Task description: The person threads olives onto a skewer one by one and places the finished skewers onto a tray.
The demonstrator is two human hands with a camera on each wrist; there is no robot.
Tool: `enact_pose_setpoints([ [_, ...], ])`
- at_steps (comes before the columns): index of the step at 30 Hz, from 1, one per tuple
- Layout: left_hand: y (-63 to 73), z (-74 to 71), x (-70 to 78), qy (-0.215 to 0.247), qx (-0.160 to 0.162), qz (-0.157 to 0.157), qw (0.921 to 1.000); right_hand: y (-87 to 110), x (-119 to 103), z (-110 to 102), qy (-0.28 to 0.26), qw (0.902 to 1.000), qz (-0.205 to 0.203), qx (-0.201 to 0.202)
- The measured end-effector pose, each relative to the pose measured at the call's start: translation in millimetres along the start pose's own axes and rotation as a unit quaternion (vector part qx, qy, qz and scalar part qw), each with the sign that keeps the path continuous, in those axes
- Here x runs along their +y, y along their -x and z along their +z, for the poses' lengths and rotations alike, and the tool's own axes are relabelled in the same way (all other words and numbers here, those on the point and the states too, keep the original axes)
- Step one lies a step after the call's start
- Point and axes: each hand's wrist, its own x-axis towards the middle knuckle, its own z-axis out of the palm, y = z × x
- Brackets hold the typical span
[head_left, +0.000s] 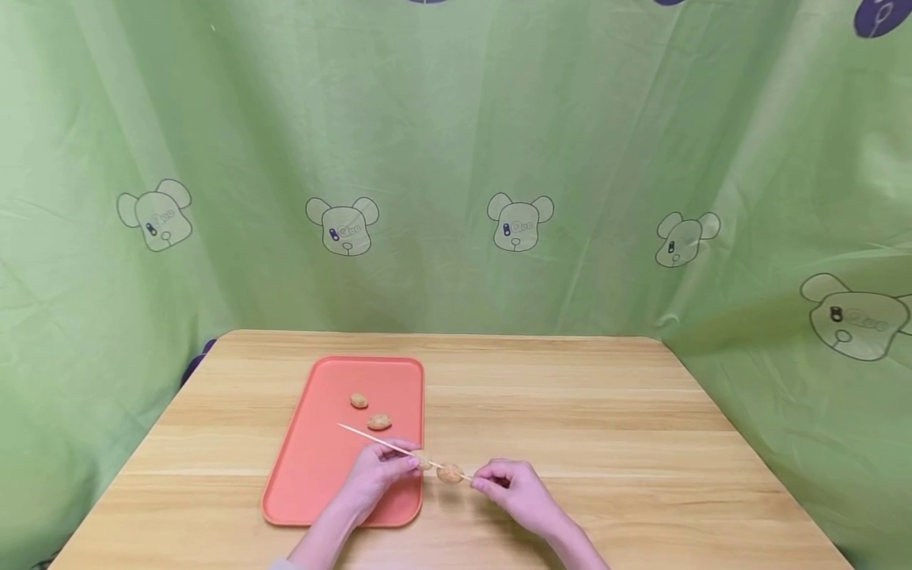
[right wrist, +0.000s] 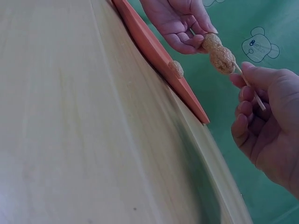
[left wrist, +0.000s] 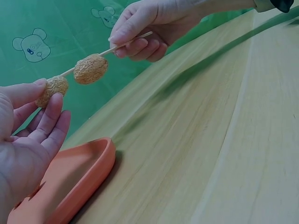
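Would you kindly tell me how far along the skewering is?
Done: one brown ball is on the skewer. In hand: the left hand pinches a second ball, apparently threaded, while the right hand grips the skewer. Probably remaining: two balls on the pink tray.

The balls [left wrist: 91,69] are tan, tray [head_left: 321,467] coral, bear-print curtain [head_left: 427,293] green.

Tray [head_left: 306,475] L on table [head_left: 606,412] — 2 balls [head_left: 379,422] in it, skewer [head_left: 370,437] above R edge, curtain [head_left: 427,119] behind
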Motion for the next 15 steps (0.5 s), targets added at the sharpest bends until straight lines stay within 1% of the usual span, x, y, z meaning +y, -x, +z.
enact_pose_setpoints([
  [3, 0.6, -0.8, -0.7, 0.009, 0.001, 0.000, 1.0000, 0.2, 4, 0, -0.001, 0.9999, -0.002, -0.011],
  [5, 0.6, -0.8, -0.9, 0.012, 0.003, 0.000, 0.9999, -1.1, 14, 1, 0.003, 0.9999, 0.000, -0.014],
  [7, 0.2, -0.9, -1.4, 0.014, 0.005, 0.001, 0.9999, -2.5, 24, 3, 0.008, 0.9999, -0.006, -0.011],
  [10, -0.5, -1.3, -2.2, 0.012, 0.006, 0.003, 0.9999, -4.2, 35, 4, 0.008, 0.9998, -0.017, 0.005],
  [12, -1.0, -2.2, -2.7, 0.006, 0.003, 0.006, 1.0000, -4.3, 37, 4, 0.005, 0.9996, -0.022, 0.020],
  [15, -2.3, -3.9, -1.8, -0.013, 0.004, 0.008, 0.9999, -3.6, 39, 3, -0.001, 0.9990, -0.014, 0.043],
])
